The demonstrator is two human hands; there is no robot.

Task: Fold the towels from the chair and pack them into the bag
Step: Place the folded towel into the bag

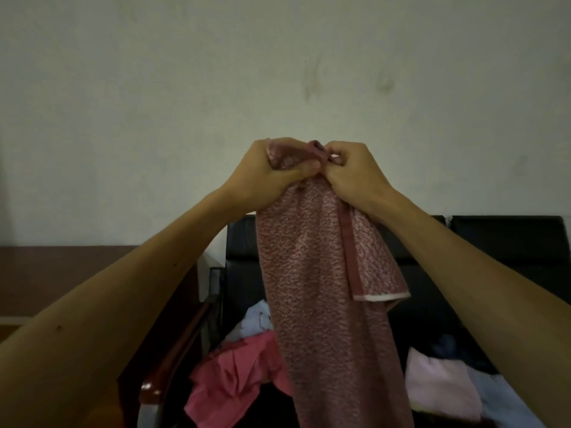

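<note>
A speckled dusty-pink towel (324, 288) hangs long and bunched in front of me, held up at chest height. My left hand (265, 174) grips its top edge at the left, and my right hand (352, 171) pinches the top edge right beside it, the two hands almost touching. One corner with a white hem (381, 296) flops down on the right. Below on the black chair (244, 242) lie a bright pink cloth (234, 378) and a pale blue one (256, 319). No bag shows in the view.
On the neighbouring black seat lie a folded pale pink towel (438, 384) and a light blue one (509, 403). The chair's wooden armrest (167, 362) runs at lower left. A plain wall fills the background, with a brown ledge (77, 273) at left.
</note>
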